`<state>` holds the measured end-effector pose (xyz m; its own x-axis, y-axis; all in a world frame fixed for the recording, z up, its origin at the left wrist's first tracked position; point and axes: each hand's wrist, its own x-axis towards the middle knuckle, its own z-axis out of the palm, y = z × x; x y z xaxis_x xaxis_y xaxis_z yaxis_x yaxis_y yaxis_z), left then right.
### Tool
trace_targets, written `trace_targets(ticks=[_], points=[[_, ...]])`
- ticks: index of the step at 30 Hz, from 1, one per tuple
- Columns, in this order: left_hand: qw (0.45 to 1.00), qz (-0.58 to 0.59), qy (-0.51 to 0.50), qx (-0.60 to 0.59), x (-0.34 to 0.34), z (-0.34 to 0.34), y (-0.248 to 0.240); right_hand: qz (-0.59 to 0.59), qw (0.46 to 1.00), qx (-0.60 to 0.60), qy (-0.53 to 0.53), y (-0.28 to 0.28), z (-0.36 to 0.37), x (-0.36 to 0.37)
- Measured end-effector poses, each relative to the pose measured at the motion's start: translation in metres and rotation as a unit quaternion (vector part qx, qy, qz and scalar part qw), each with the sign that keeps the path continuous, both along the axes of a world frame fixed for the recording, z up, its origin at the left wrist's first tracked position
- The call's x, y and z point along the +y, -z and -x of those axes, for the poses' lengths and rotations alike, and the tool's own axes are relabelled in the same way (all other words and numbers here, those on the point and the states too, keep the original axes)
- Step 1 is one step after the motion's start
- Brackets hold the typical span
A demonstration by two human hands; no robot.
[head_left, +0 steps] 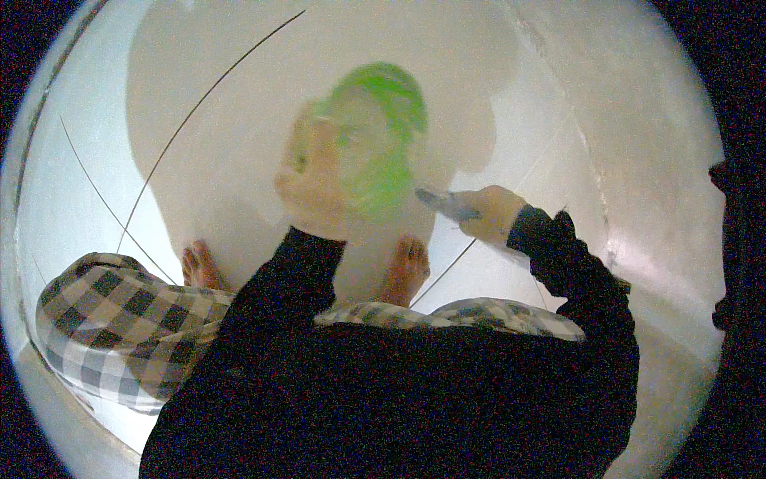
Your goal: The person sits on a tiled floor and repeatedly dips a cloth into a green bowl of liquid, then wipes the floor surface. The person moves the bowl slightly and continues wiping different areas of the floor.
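My left hand [309, 180] is raised in front of me, its fingers closed at the left side of a bright green, rounded thing [392, 164]. Motion smears this thing, and a pale patch shows near its middle; its kind cannot be made out. To the right, my right hand [499, 209] is closed round a grey, elongated thing [448, 203] whose rounded end points left toward the green one. A gap separates the two held things. Both my forearms are in dark sleeves.
Below lies a pale tiled floor [88, 172] with dark joint lines and a large shadow over it. My bare left foot [201, 265] and right foot [409, 270] stand on it. Checked cloth [120, 319] covers my legs. A pale wall [638, 120] rises at the right.
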<state>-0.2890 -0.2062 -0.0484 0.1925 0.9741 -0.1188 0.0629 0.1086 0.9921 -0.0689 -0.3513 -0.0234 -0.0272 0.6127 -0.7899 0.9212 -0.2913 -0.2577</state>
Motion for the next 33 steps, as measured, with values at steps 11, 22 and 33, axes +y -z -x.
trace_targets(ticks=[11,22,33], points=[[0.99,0.092,-0.079,-0.077,0.027,0.023,0.059,-0.499,0.814,-0.198,-0.221,-0.007,-0.007,-0.032],[0.89,0.287,-0.071,-0.347,0.024,0.013,0.063,-0.169,0.969,-0.026,0.177,-0.006,-0.016,-0.033],[0.911,0.305,0.058,-0.271,0.023,0.025,0.082,-0.166,0.874,0.333,0.312,0.103,-0.01,-0.1]])
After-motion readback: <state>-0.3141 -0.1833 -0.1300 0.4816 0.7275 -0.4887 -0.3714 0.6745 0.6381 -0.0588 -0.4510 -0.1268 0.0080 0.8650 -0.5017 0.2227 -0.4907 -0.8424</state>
